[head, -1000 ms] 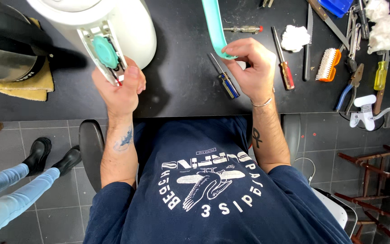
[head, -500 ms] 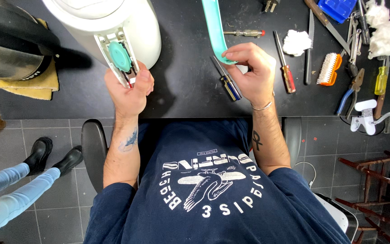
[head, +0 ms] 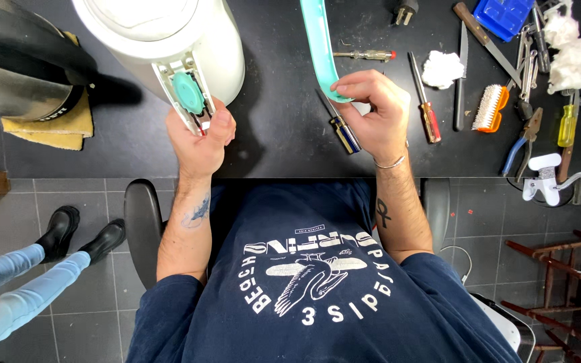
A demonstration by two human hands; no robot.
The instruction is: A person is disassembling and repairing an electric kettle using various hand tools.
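Strip point(head: 319, 47), teal, runs away from right hand point(head: 371, 114) pinching its near end.

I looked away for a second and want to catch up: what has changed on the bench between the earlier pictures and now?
Very little. The left hand keeps its grip at the teal button on the white appliance, which shifted slightly rightward in view. The right hand still pinches the lower end of the teal curved strip. Nothing was picked up or let go. The blue-handled screwdriver and the other tools on the black table stayed put.

Kettle point(head: 169, 54) left on the workbench point(head: 270, 144), curved strip point(head: 321, 47) centre, screwdrivers point(head: 423, 101) right.
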